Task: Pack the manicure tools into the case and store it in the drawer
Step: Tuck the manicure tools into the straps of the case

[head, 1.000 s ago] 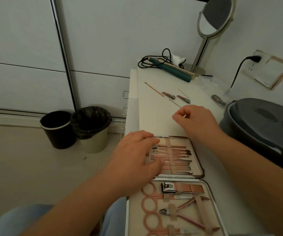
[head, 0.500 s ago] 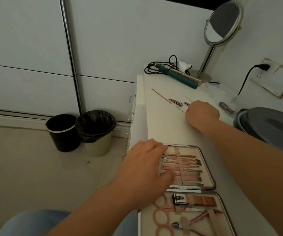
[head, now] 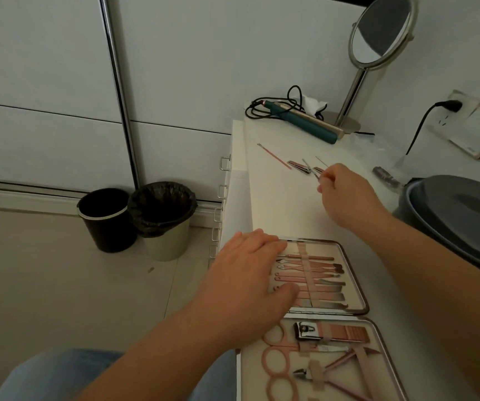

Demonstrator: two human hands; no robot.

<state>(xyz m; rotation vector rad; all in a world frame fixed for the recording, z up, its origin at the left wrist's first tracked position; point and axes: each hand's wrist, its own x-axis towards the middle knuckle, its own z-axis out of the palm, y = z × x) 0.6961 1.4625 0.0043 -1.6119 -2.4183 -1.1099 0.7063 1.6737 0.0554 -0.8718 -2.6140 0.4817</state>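
The left hand lies flat, palm down, on the left edge of the open case, fingers straight and close together, thumb stretched toward the tools strapped inside. Its forearm runs back toward the lower left. The right hand reaches beyond the far end of the case, fingers curled, pinching a thin metal tool between thumb and fingertips. The right forearm crosses above the case's right side, bare to the elbow.
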